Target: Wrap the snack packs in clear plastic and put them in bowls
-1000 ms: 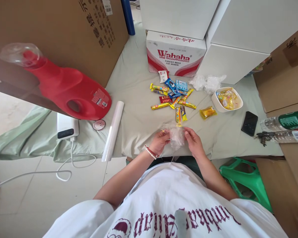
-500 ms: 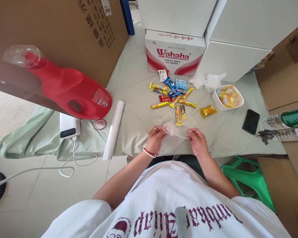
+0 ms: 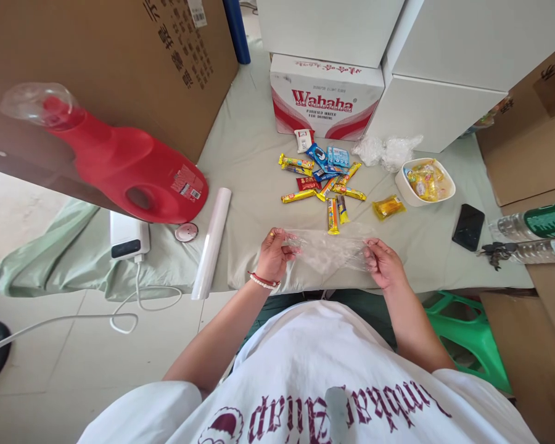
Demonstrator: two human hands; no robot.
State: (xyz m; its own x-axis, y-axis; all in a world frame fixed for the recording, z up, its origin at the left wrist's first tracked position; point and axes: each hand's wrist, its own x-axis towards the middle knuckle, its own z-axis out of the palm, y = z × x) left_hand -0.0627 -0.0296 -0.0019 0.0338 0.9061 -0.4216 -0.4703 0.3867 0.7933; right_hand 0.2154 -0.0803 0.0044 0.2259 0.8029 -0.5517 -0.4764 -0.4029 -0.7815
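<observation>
A clear sheet of plastic film (image 3: 328, 251) is stretched between my two hands, just over the cloth near its front edge. My left hand (image 3: 276, 253) pinches one end, and my right hand (image 3: 385, 262) pinches the other. Right behind the film lie a yellow snack bar (image 3: 333, 216) and a darker wrapped bar (image 3: 343, 209). Farther back is a loose pile of wrapped snacks in yellow, red and blue, among them a blue packet (image 3: 338, 156). A yellow packet (image 3: 388, 207) rests by itself to the right.
A white bowl (image 3: 404, 189) of yellow packets stands right, near crumpled plastic (image 3: 388, 153). A phone (image 3: 468, 227) and bottles (image 3: 546, 221) lie far right. To the left are a film roll (image 3: 211, 243), a large red bottle (image 3: 143, 166) and a power bank (image 3: 128, 229). A Wahaba carton (image 3: 326, 102) stands behind.
My hands have moved apart, left hand leftward and right hand rightward. The bunched plastic film between them is now spread wider and pulled taut along its top edge.
</observation>
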